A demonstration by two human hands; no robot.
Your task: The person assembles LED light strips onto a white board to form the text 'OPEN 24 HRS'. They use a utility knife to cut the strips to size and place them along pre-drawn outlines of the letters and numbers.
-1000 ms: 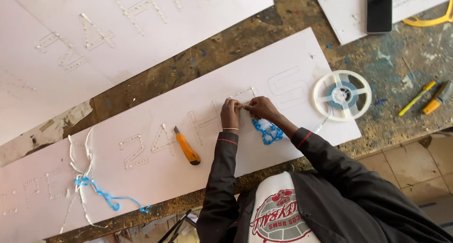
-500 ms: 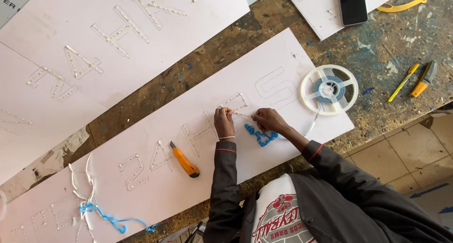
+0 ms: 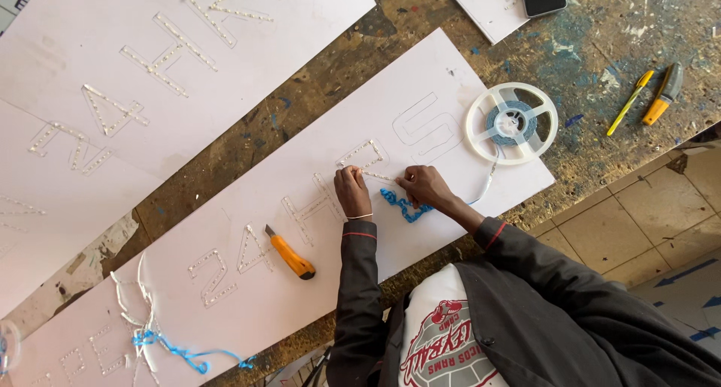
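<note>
The left hand and right hand pressed a thin strip between them into a cut-out letter on the white board, fingertips pinched on it. The reel sat just beside, feeding strip; blue peelings lay under the right hand.
</note>
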